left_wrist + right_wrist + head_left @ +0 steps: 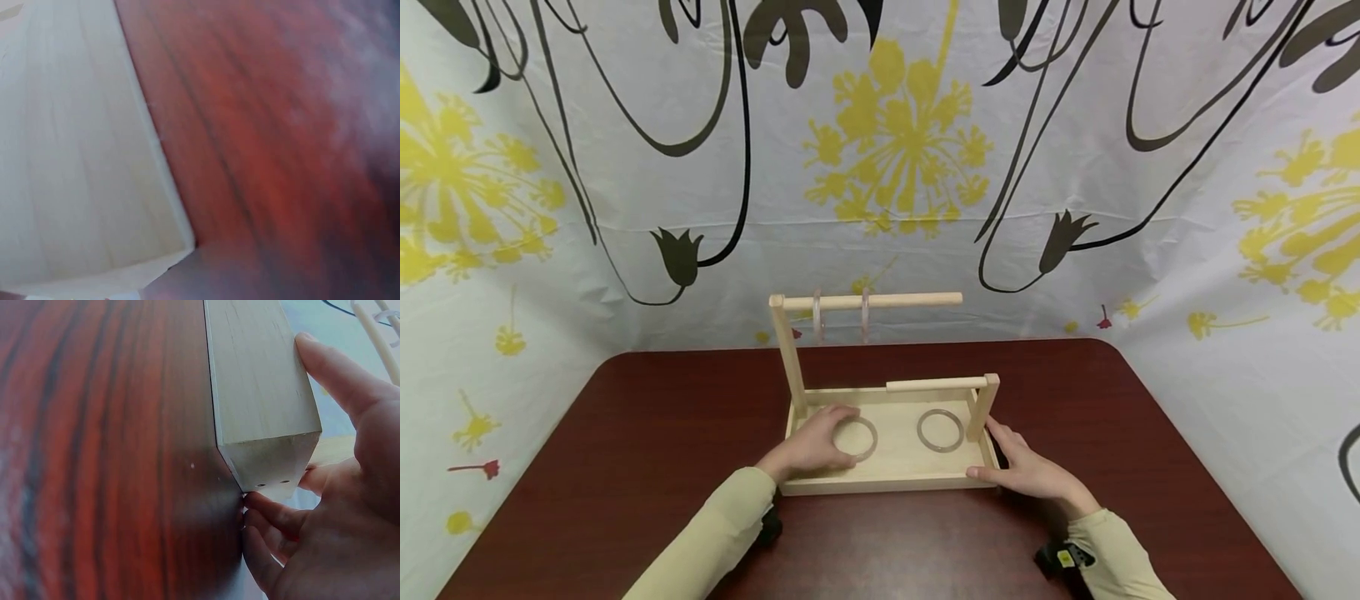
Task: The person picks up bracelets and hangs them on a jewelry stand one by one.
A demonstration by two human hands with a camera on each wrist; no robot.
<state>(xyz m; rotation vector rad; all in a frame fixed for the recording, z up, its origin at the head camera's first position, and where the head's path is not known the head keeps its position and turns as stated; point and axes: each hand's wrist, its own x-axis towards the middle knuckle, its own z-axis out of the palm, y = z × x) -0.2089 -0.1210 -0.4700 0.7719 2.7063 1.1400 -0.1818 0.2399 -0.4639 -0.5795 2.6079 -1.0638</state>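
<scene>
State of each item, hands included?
Wooden tray: resting on table.
Upper dowel: roughly horizontal.
Hanging rings: on upper dowel, apart.
Lower dowel: roughly horizontal, left end unsupported.
Left tray ring: partly covered by left hand.
Right tray ring: flat, untouched.
Left hand: at that ring, grip unclear.
Right hand: holding tray's right end.

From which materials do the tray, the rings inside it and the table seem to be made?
Tray: pale wood, seemingly unvarnished; fine grain shows on its matte wall.
Rings: perhaps translucent plastic, though glass is possible; they look smooth and partly see-through.
Table: reddish-brown wood or wood-look laminate, rather glossy; dark streaks and a soft reflection show, but the core is hidden.
</scene>
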